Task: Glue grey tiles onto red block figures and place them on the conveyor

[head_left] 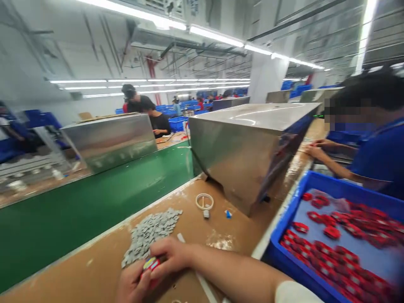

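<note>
Both of my hands meet low in the view over the brown tabletop [104,275]. Between them is a small red plastic part [152,264] with yellow and light patches, mostly covered by my fingers. My left hand [134,281] grips it from the left, and my right hand [172,256] closes on it from the right. Just beyond my hands spreads a pile of small flat grey pieces [151,231]. A thin white strip [205,286] runs under my right forearm.
At right stands a blue bin [285,248] holding many red parts [331,232]. A cream ring [204,202] and a small blue piece [228,214] lie ahead. A large metal box [233,155] stands beyond, a green conveyor belt [94,210] at left. A co-worker in blue [378,155] sits at right.
</note>
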The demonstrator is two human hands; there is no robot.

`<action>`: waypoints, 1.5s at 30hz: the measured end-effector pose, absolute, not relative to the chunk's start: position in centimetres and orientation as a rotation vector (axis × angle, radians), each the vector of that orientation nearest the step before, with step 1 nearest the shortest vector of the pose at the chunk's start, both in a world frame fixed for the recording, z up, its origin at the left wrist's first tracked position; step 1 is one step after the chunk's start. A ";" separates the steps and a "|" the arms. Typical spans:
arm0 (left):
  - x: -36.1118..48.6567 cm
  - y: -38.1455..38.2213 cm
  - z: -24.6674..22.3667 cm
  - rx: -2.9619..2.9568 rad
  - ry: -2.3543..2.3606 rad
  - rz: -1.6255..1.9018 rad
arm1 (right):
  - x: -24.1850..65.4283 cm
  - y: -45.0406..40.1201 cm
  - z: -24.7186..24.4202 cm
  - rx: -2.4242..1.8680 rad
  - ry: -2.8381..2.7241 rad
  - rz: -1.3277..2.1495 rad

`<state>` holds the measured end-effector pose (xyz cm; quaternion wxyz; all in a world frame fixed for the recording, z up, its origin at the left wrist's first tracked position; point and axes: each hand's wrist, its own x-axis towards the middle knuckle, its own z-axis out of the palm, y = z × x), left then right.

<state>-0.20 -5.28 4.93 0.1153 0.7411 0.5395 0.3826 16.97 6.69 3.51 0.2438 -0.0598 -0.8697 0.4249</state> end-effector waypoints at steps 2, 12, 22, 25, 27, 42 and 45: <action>0.4 -5.2 5.1 2.164 1.575 1.155 | 17.1 6.7 2.8 -0.143 -2.358 1.128; 1.3 -5.7 5.0 2.070 1.614 1.126 | 17.4 6.2 2.6 -0.087 -2.321 1.109; 1.8 -6.0 5.3 1.971 1.598 1.070 | 18.1 5.3 2.7 -0.113 -2.218 1.183; 1.9 -6.1 5.3 1.939 1.611 1.071 | 18.3 5.2 2.6 -0.091 -2.201 1.200; 1.9 -6.1 5.2 1.929 1.614 1.065 | 18.3 5.2 2.6 -0.084 -2.196 1.200; 1.5 -6.0 4.9 1.989 1.576 1.055 | 18.1 5.5 3.1 -0.123 -2.280 1.132; 1.3 -6.0 4.6 2.009 1.611 1.055 | 17.9 5.6 3.2 -0.094 -2.275 1.131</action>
